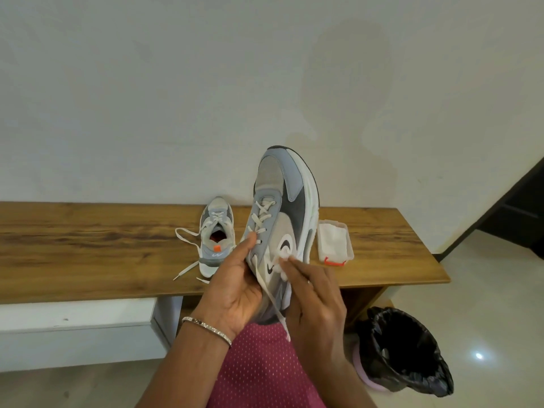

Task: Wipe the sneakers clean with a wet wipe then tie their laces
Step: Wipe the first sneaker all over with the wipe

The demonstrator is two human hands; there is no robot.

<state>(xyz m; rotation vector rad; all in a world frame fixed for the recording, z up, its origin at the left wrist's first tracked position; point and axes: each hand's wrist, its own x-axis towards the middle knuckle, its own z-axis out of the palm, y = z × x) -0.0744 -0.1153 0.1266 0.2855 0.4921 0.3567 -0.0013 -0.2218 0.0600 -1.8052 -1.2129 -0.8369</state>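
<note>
I hold a grey and white sneaker (pixel 282 207) upright in front of me, toe up, its laces loose and hanging. My left hand (pixel 235 287) grips it at the heel and laced side. My right hand (pixel 316 298) presses a white wet wipe (pixel 282 262) against the sneaker's side panel. The second sneaker (pixel 216 234) of the pair stands on the wooden bench (pixel 88 245) just to the left, toe toward the wall, its laces untied and spread on the wood.
A clear plastic tub of white wipes (pixel 335 242) with an orange clip sits on the bench to the right of the held sneaker. A bin lined with a black bag (pixel 406 348) stands on the floor at lower right. The wall is close behind the bench.
</note>
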